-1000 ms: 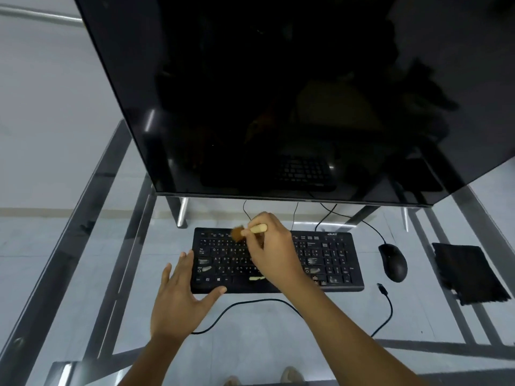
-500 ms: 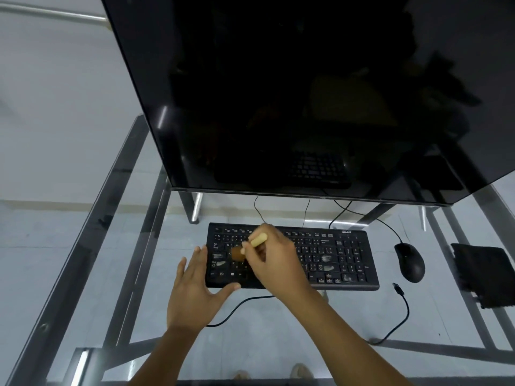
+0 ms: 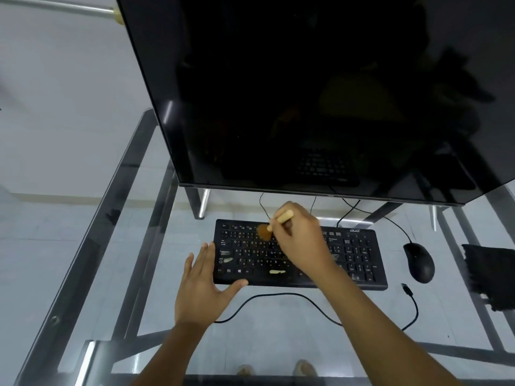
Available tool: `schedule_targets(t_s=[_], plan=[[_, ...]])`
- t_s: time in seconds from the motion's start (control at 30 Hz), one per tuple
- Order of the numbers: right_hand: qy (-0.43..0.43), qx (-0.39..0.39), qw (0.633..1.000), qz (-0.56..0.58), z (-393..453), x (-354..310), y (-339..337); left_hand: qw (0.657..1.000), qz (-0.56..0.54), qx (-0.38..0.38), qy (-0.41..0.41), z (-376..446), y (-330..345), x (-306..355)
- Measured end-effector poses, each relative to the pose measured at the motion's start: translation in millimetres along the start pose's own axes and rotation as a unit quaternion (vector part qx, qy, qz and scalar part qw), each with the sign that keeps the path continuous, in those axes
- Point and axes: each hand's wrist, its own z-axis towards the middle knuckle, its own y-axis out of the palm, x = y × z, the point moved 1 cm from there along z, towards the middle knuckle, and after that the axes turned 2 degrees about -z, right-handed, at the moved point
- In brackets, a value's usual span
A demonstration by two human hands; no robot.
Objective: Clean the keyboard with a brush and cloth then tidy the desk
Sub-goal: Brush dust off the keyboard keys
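Here the right hand (image 3: 302,240) pinches a small brush (image 3: 271,225) by its pale handle, fingers curled round it, with the brown bristles down on the upper key rows of the keyboard (image 3: 359,254), left of that board's middle. The left hand (image 3: 204,285) lies flat and spread, fingers straight, at the keyboard's near left corner, the thumb along its front edge and the fingertips against its left end, which reads as bracing the board. The keyboard's long axis runs left to right across the glass desk (image 3: 83,246), so most unbrushed length stretches rightward from the bristles; the right hand, already over the board, is the nearer one for that sweep. Pale scraps of debris (image 3: 277,272) sit on the bottom row near the space bar, and another lies by the left shift key, both on the near side of the bristles, so brushing looks far from done. A mouse (image 3: 419,263) sits just right of the keyboard, and farther right again lies a dark cloth (image 3: 490,274), well apart from both hands. A loose cable (image 3: 278,295) curls in front of the keyboard. A dark monitor (image 3: 306,93) stands behind the keyboard.
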Motion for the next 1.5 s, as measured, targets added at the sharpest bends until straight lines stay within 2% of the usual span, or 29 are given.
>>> schedule_targets(t_s=[0.03, 0.07, 0.1, 0.13, 0.2, 0.27, 0.33, 0.37, 0.4, 0.5, 0.53, 0.57, 0.63, 0.73, 0.8, 0.83, 0.87, 0.93, 0.97, 1.03, 1.1, 1.2, 1.23, 1.33, 1.37, 1.43, 1.47, 1.5], plan=[[0.010, -0.014, 0.999, 0.031, 1, 1, -2, 1.000, 0.001, 0.001, 0.003, 1, 0, 0], [0.011, -0.063, 0.997, 0.045, 0, -1, 0, 1.000, 0.002, 0.003, 0.008, 2, 0, -1], [0.010, -0.118, 0.993, 0.028, -4, 0, 4, 1.000, 0.005, 0.000, 0.012, 1, -1, -2], [0.011, -0.127, 0.992, 0.001, -6, 1, 6, 1.000, 0.007, -0.003, 0.014, 1, -1, -3], [0.037, -0.033, 0.999, 0.003, -3, 9, 6, 1.000, 0.011, -0.009, 0.016, 0, 1, -4], [0.091, 0.040, 0.989, 0.106, 6, 10, 2, 1.000, 0.012, -0.008, 0.022, 2, 2, -4], [0.107, -0.018, 0.984, 0.139, 15, 0, 11, 0.999, 0.010, -0.008, 0.032, 4, 3, -6], [0.092, -0.053, 0.989, 0.101, 17, -5, 19, 0.999, 0.011, -0.008, 0.036, 3, 3, -6], [0.065, -0.048, 0.995, 0.062, 20, -11, 25, 0.999, 0.013, -0.006, 0.037, 2, 4, -7], [0.007, 0.056, 0.998, 0.032, 31, -25, 34, 0.999, 0.014, 0.000, 0.040, 2, 4, -6], [-0.009, 0.049, 0.998, 0.032, 35, -31, 37, 0.999, 0.015, 0.004, 0.039, 2, 4, -6], [-0.026, 0.009, 0.999, 0.019, 37, -38, 40, 0.999, 0.017, 0.003, 0.038, 3, 4, -6], [-0.060, -0.045, 0.996, -0.053, 39, -44, 48, 0.999, 0.021, -0.005, 0.038, 2, 5, -8], [-0.064, 0.011, 0.996, -0.062, 43, -43, 47, 0.999, 0.020, -0.014, 0.042, 1, 7, -10], [-0.065, -0.038, 0.996, -0.045, 43, -44, 48, 0.999, 0.015, -0.011, 0.043, 2, 7, -11], [-0.074, -0.068, 0.992, -0.072, 41, -45, 50, 0.999, 0.014, -0.011, 0.045, 2, 7, -10], [-0.080, -0.065, 0.990, -0.101, 41, -44, 51, 0.999, 0.014, -0.010, 0.046, 1, 7, -10], [-0.070, 0.000, 0.991, -0.111, 42, -40, 48, 0.999, 0.014, -0.006, 0.048, 0, 6, -10], [-0.057, 0.008, 0.995, -0.085, 42, -38, 48, 0.999, 0.014, -0.004, 0.049, 1, 6, -10], [-0.045, -0.043, 0.998, -0.033, 41, -40, 48, 0.999, 0.013, -0.005, 0.048, 2, 6, -11], [-0.035, -0.090, 0.994, -0.054, 38, -37, 48, 0.999, 0.015, -0.008, 0.049, 3, 6, -12], [0.034, 0.005, 0.999, 0.000, 37, -21, 35, 0.999, 0.015, -0.002, 0.052, 1, 6, -13], [0.060, 0.010, 0.998, 0.030, 37, -16, 30, 0.999, 0.014, 0.000, 0.052, 2, 6, -13], [0.064, -0.083, 0.994, 0.025, 27, -7, 25, 0.998, 0.018, -0.006, 0.052, 4, 6, -13], [0.058, -0.063, 0.996, 0.007, 24, -5, 22, 0.999, 0.018, -0.009, 0.049, 4, 6, -14], [0.053, 0.029, 0.998, 0.008, 21, 0, 13, 0.999, 0.018, -0.014, 0.043, 3, 6, -14], [0.054, 0.037, 0.997, 0.032, 22, 2, 10, 0.999, 0.018, -0.016, 0.042, 2, 6, -14], [0.063, 0.009, 0.997, 0.041, 24, 3, 9, 0.999, 0.017, -0.016, 0.042, 3, 6, -14]])
